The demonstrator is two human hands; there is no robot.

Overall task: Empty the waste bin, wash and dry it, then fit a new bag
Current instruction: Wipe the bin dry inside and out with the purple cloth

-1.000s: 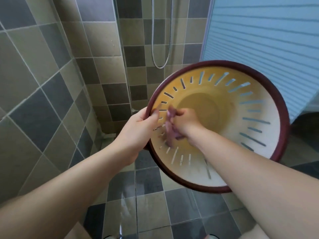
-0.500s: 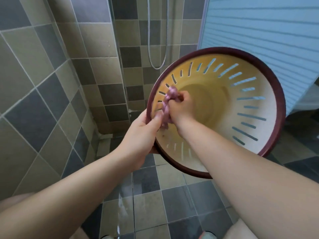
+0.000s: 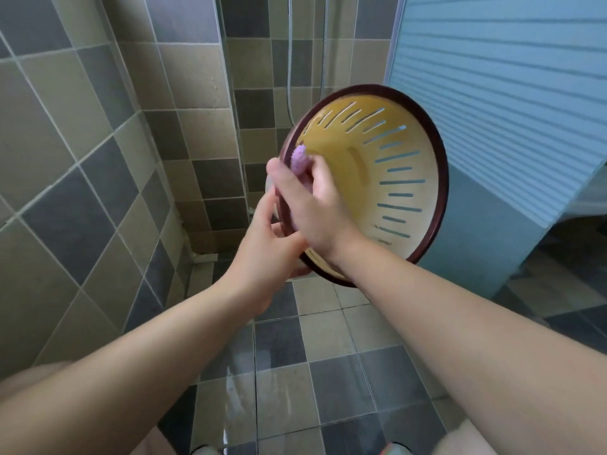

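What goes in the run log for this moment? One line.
step: wiping bin | left hand: holds bin rim | right hand: grips cloth on rim | bag: none seen

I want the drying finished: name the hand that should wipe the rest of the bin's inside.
Right hand: it grips the purple cloth at the bin rim, while the left hand holds the bin's edge.

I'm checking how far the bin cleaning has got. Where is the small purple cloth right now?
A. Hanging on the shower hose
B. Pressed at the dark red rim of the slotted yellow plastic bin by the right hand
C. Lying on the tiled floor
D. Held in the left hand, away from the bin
B: the small purple cloth sits in the right hand at the dark red rim of the slotted yellow plastic bin, which the left hand steadies.
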